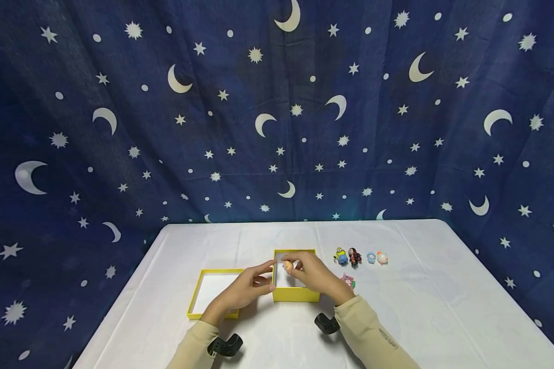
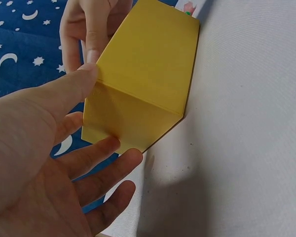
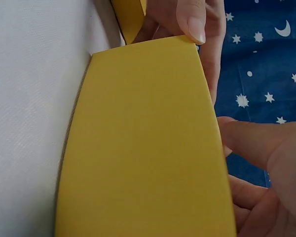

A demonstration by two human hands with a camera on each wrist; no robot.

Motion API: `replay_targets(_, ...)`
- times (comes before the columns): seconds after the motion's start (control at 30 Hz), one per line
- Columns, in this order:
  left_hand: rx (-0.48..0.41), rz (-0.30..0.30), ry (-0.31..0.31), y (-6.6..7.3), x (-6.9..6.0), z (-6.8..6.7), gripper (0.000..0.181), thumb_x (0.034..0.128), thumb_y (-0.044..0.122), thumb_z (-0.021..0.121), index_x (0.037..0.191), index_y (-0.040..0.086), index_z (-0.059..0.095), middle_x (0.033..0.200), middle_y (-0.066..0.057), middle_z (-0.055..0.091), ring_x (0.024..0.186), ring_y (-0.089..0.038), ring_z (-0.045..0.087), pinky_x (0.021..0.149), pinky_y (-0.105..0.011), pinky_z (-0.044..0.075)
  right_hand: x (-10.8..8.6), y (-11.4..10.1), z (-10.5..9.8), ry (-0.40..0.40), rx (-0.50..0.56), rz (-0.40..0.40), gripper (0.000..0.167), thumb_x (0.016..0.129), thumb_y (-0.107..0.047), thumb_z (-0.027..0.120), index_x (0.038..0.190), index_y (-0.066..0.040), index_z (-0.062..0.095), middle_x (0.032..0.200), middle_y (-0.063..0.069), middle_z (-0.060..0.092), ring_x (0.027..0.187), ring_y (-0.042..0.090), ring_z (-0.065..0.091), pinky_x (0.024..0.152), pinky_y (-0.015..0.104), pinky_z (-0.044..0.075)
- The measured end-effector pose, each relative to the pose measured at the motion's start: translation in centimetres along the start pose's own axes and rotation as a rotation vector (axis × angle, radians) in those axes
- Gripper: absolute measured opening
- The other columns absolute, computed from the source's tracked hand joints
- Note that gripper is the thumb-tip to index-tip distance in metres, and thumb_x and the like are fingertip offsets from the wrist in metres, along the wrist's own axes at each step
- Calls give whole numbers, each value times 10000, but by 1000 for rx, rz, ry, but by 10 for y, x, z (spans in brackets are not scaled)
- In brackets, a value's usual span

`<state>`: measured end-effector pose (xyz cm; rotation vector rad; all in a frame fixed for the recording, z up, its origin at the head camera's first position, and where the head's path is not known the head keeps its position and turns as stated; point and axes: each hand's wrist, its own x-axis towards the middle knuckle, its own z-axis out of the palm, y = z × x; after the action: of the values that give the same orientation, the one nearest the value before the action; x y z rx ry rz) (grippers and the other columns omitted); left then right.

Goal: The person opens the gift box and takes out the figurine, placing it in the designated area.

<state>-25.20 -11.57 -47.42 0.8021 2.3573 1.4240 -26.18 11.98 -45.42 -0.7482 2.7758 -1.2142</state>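
A yellow box (image 1: 296, 294) with a pale inside stands uncovered on the table. My right hand (image 1: 310, 270) reaches over it and pinches a small orange toy figure (image 1: 288, 266) above the opening. In the right wrist view the box wall (image 3: 143, 138) hides that figure and most of the fingers. My left hand (image 1: 246, 288) is at the box's left side, its thumb at the top edge and its other fingers loosely extended along the side, as the left wrist view shows.
Left of the box lies a shallow yellow lid (image 1: 195, 294), inside up. To the right sit a yellow-and-blue figure (image 1: 340, 257), a dark figure (image 1: 354, 257), a light-blue figure (image 1: 371, 258), an orange-and-white figure (image 1: 382, 258) and a pink one (image 1: 348, 280). A starry curtain (image 1: 240, 128) hangs behind.
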Motion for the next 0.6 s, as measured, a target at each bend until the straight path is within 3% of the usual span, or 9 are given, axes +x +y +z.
replay_targets(0.13,-1,-4,1,1,0,0,637,1002,149,634,1572,72,361,1508,-295,470,1245,-399,608,1073,-549,492,-3,3,-3,-12,58,-55,316,992,-74,629,1302,-25,667,1352,149,657,1048,285,677,877,407,587)
replay_targets(0.27,7,-18,5,1,0,0,638,1002,157,636,1572,77,362,1508,-287,473,1249,-396,604,1071,-542,495,-6,7,-7,-3,115,-56,344,970,5,630,1311,-21,659,1366,181,621,1165,355,646,969,493,569)
replay_targets(0.43,27,-46,8,2,1,0,640,1002,178,640,1574,90,367,1512,-260,484,1258,-381,601,1069,-524,500,-8,10,-12,38,147,-19,359,950,37,642,1292,-67,679,1317,158,622,1207,332,619,1010,498,554)
replay_targets(0.6,32,-43,12,1,1,0,639,1002,173,639,1572,80,366,1507,-258,490,1248,-371,606,1068,-519,501,-10,8,-18,62,171,32,376,937,36,656,1290,-91,682,1326,152,613,1159,311,637,950,430,591)
